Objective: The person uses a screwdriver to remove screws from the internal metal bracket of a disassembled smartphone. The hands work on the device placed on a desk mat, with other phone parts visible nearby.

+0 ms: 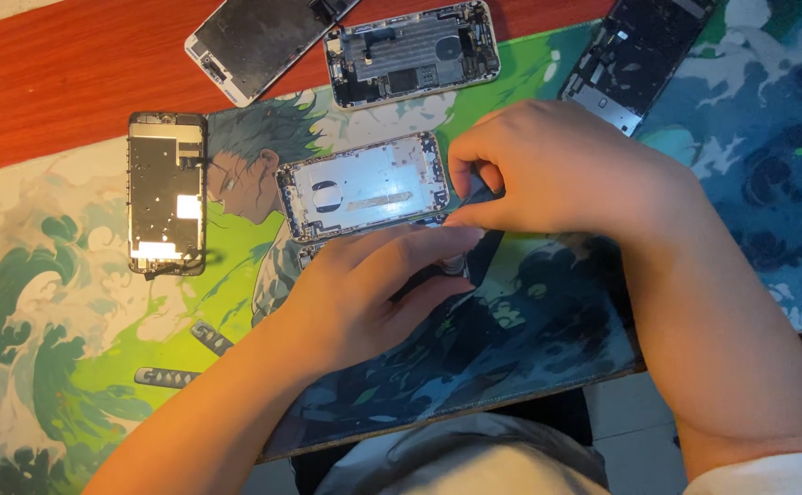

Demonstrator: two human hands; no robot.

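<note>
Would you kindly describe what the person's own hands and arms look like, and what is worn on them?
Both the left hand and the right hand are bare, with no gloves, rings or watch. The forearms are uncovered; a white sleeve edge shows on the right arm.

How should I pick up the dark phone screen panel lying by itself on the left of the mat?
Pinch the dark rectangular phone screen panel by its two long edges, coming straight down from above. It lies flat on the printed green-and-blue mat with free mat on both sides, and the thin frame edges are probably safer than the exposed middle.
</note>
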